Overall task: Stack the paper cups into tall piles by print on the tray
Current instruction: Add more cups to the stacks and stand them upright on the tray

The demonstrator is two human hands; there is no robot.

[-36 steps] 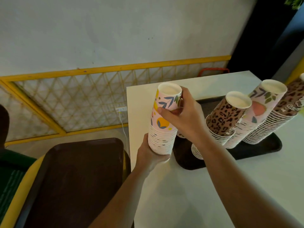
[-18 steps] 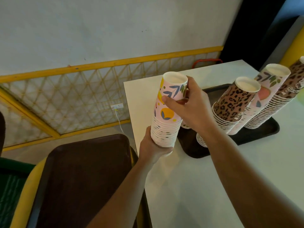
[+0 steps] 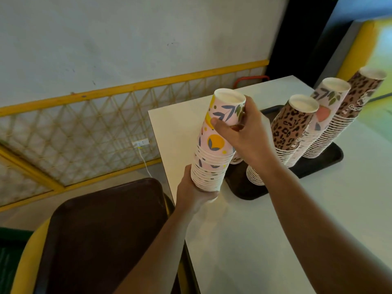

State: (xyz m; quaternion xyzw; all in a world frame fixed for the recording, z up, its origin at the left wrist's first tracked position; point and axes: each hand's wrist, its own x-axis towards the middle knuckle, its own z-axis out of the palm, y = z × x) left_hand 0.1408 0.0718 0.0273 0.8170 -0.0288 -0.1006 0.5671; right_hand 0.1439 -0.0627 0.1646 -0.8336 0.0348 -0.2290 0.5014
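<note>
The tall stack of pink leaf-print paper cups [image 3: 214, 145] is held above the white bench's [image 3: 254, 230] left edge. Left hand [image 3: 195, 192] grip is closed around its base; right hand [image 3: 244, 132] grip is closed on the top cup, beside the dark tray [image 3: 244, 187].

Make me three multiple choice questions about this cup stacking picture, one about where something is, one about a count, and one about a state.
1. Where is the floral pile that both hands hold?
A. Over the white table's left edge
B. On the black tray
C. On the brown tray

2. How many tall piles stand on the black tray?
A. One
B. Three
C. Five

3. What is the right hand doing?
A. Resting flat on the table
B. Hanging free
C. Closed in a grip on the pile's top cup

Answers: 1 A, the left hand holds its base there, short of the tray. 2 B, two leopard piles and one floral pile. 3 C, thumb and fingers wrap that cup.
</note>
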